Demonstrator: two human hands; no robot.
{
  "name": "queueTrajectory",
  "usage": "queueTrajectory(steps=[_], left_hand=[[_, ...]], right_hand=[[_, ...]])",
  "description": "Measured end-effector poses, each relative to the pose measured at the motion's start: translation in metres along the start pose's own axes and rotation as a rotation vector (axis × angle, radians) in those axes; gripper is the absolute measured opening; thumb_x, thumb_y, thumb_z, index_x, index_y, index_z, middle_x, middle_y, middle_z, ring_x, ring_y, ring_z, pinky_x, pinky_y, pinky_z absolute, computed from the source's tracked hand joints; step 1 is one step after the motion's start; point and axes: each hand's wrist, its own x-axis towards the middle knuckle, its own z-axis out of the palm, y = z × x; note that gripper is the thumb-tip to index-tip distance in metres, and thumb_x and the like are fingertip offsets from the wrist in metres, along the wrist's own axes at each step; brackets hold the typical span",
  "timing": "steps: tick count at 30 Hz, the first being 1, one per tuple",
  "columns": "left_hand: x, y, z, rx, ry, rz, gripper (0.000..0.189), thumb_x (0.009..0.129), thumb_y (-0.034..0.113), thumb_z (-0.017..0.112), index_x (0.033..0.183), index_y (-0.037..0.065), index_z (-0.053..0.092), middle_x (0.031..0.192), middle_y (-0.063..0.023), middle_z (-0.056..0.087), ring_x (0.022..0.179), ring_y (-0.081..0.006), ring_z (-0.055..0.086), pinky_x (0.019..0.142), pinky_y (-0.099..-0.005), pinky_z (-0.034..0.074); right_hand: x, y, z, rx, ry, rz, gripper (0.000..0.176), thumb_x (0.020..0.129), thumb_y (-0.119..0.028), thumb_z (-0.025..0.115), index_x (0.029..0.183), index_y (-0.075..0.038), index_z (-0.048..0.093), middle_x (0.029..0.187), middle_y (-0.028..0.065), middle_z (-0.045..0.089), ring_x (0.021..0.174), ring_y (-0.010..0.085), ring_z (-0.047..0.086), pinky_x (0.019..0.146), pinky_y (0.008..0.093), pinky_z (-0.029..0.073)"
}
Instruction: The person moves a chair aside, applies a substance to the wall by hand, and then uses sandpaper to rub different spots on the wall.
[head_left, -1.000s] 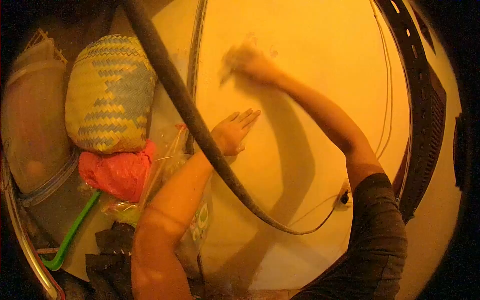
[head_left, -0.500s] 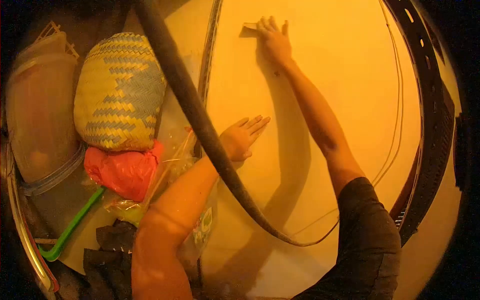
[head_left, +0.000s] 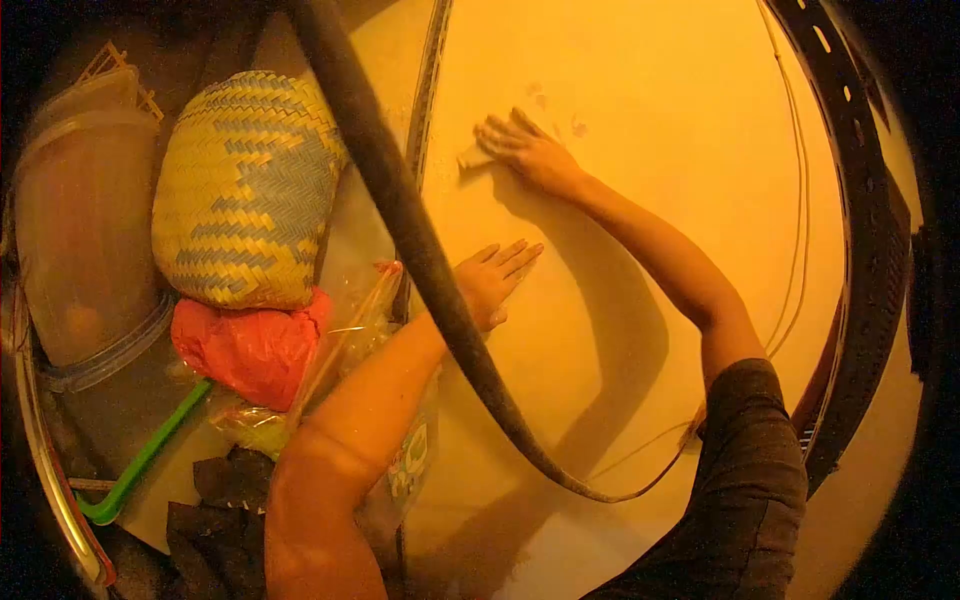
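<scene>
My left hand (head_left: pixel 492 282) lies against the pale flat panel (head_left: pixel 640 90) with its fingers stretched out, holding nothing. Higher up, my right hand (head_left: pixel 530 152) presses a small flat brownish piece (head_left: pixel 474 160) to the same panel. That piece sticks out on the left side of the fingers; the rest of it is hidden under the hand. Above the right hand a few faint wet-looking marks show on the panel.
A dark cable (head_left: pixel 400 220) hangs across the view in front of my left wrist. Left stand a woven basket (head_left: pixel 245 190), a red plastic bag (head_left: pixel 250 345), a green handle (head_left: pixel 150 455) and a translucent container (head_left: pixel 85 230). A dark perforated metal strip (head_left: pixel 865 220) curves along the right.
My right hand has moved down and slightly left with the flat piece, and its fingers now point more to the left. My left hand stays nearly where it was.
</scene>
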Motion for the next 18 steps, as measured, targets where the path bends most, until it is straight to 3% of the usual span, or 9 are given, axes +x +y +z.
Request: queueTrajectory(steps=[1,3,4,7,10,13,15,17,18], left_hand=[[0.001,0.001,-0.003,0.003,0.001,0.002,0.096,0.073,0.026,0.073,0.155,-0.002,0.032,0.168,-0.0121,0.026,0.152,-0.0268,0.03,0.122,-0.0416,0.03],[0.002,0.003,-0.008,-0.019,-0.037,0.001,0.095,0.073,0.025,0.074,0.155,-0.002,0.033,0.168,-0.0118,0.025,0.152,-0.0285,0.031,0.121,-0.0423,0.031],[0.003,0.004,-0.008,-0.016,-0.035,-0.009,0.095,0.073,0.025,0.074,0.155,-0.002,0.033,0.168,-0.0118,0.025,0.152,-0.0285,0.031,0.121,-0.0423,0.031],[0.002,0.001,-0.01,0.022,-0.065,0.002,0.095,0.072,0.025,0.075,0.154,-0.002,0.034,0.168,-0.0114,0.024,0.152,-0.0294,0.031,0.121,-0.0425,0.031],[0.0,0.005,-0.006,-0.041,-0.022,-0.006,0.096,0.072,0.026,0.077,0.153,-0.003,0.035,0.168,-0.0117,0.023,0.152,-0.0291,0.03,0.121,-0.0421,0.031],[-0.006,0.011,0.006,-0.064,-0.028,-0.047,0.097,0.072,0.027,0.078,0.153,-0.003,0.034,0.168,-0.0121,0.023,0.152,-0.0284,0.03,0.121,-0.0418,0.031],[-0.003,0.002,0.009,0.013,0.016,-0.022,0.097,0.071,0.026,0.077,0.153,-0.003,0.035,0.168,-0.0125,0.023,0.152,-0.0281,0.031,0.121,-0.0417,0.032],[0.002,0.001,0.005,0.033,0.043,0.004,0.096,0.072,0.026,0.078,0.152,-0.003,0.036,0.168,-0.0123,0.023,0.152,-0.0278,0.031,0.121,-0.0413,0.032],[0.004,0.003,-0.008,0.025,-0.027,-0.019,0.095,0.072,0.026,0.078,0.152,-0.003,0.036,0.168,-0.0122,0.023,0.151,-0.0278,0.032,0.121,-0.0411,0.032]], right_hand=[[-0.012,0.001,-0.013,0.301,-0.01,-0.066,0.039,0.102,-0.016,0.044,0.131,-0.026,0.068,0.152,0.0049,0.053,0.148,0.0344,0.038,0.125,0.0592,0.012],[0.0,0.045,-0.051,0.074,-0.04,0.163,0.038,0.102,-0.017,0.045,0.127,-0.032,0.07,0.148,0.0002,0.058,0.146,0.0323,0.041,0.122,0.0636,0.015],[0.011,0.054,-0.076,0.093,0.144,0.29,0.037,0.102,-0.019,0.044,0.12,-0.035,0.073,0.142,-0.0036,0.063,0.144,0.0317,0.045,0.121,0.0659,0.011],[0.026,0.082,-0.063,-0.02,0.487,0.463,0.031,0.1,-0.021,0.048,0.116,-0.025,0.074,0.134,-0.0023,0.068,0.134,0.0318,0.052,0.119,0.0624,0.019],[0.001,0.023,-0.073,0.175,0.411,0.266,0.033,0.099,-0.019,0.049,0.126,-0.022,0.069,0.142,-0.0001,0.063,0.136,0.0301,0.052,0.117,0.058,0.028],[-0.03,0.003,-0.053,0.041,-0.167,-0.245,0.049,0.101,-0.018,0.045,0.149,-0.025,0.052,0.157,-0.0027,0.047,0.148,0.0263,0.039,0.124,0.0523,0.024],[-0.003,0.052,-0.057,-0.09,-0.109,0.161,0.042,0.103,-0.025,0.046,0.143,-0.029,0.057,0.147,-0.0039,0.059,0.142,0.0262,0.047,0.122,0.0563,0.021],[0.008,0.111,-0.04,-0.177,0.367,0.307,0.038,0.106,-0.034,0.038,0.133,-0.028,0.065,0.139,0.0019,0.064,0.142,0.0314,0.045,0.121,0.0641,0.011],[0.009,0.1,-0.045,-0.114,0.285,0.358,0.038,0.106,-0.033,0.039,0.135,-0.027,0.064,0.14,0.0038,0.063,0.144,0.0335,0.042,0.121,0.0642,0.01]])
